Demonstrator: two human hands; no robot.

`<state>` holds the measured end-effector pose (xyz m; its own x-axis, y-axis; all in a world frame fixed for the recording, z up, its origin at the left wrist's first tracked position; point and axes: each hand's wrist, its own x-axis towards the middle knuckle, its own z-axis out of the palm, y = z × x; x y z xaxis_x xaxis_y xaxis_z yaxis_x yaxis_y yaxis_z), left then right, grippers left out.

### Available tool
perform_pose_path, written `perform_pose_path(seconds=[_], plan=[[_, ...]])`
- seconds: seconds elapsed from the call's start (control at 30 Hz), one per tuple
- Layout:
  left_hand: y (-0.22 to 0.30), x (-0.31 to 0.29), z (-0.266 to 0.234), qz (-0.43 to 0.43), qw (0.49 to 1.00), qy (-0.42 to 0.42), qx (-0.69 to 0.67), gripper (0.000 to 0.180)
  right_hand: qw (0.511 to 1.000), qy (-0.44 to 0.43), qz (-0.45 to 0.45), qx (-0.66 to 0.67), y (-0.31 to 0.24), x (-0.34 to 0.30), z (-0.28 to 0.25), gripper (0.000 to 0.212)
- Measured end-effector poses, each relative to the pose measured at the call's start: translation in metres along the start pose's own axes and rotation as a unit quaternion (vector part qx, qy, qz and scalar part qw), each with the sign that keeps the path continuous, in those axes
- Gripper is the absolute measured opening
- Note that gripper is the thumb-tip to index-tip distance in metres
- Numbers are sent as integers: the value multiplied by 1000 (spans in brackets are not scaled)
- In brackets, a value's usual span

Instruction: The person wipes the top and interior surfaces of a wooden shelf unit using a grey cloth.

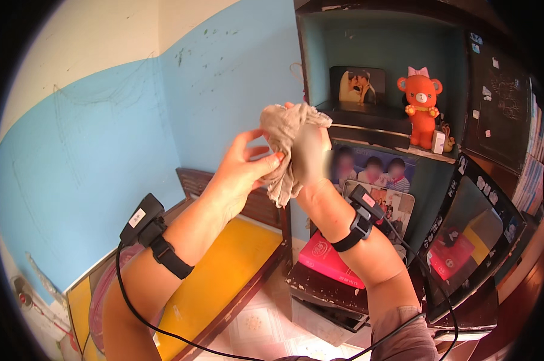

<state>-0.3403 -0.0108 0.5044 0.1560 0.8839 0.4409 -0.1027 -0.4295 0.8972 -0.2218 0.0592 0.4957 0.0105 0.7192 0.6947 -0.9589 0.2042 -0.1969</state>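
Observation:
A crumpled beige-grey cloth [288, 129] is held up between my two hands, in front of the cabinet's left edge. My left hand [246, 165] grips its left side, thumb in front and fingers curved towards its rear edge. On the other side my right hand [313, 162] is closed on the cloth, whose folds cover much of it; a blurred patch hides more of that hand. Loose folds of the cloth hang below the hands. Each forearm wears a black strap with a small black device and a cable.
The dark cabinet [383, 12] holds a red bear figure [424, 105], a framed couple photo [359, 85] and other pictures. Below stands a pink box [326, 259]. A door with a mirror [470, 222] hangs at right. A yellow-topped bench [236, 259] stands lower left, by the blue wall [91, 168].

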Motion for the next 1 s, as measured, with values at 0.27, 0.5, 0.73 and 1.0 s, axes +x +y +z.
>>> perform_pose_path(seconds=[0.27,0.5,0.73,1.0], plan=[[-33,62,-29,18,982,-180,-56,42,954,75,-9,-291,3,16,-30,42],[-51,143,-43,142,978,-139,-67,43,941,166,12,-296,-6,4,-15,47],[-41,152,27,300,940,-161,-31,40,905,194,-41,-376,-55,-15,24,57],[-2,159,128,469,865,-156,85,43,815,164,-141,-538,-170,9,42,33]])
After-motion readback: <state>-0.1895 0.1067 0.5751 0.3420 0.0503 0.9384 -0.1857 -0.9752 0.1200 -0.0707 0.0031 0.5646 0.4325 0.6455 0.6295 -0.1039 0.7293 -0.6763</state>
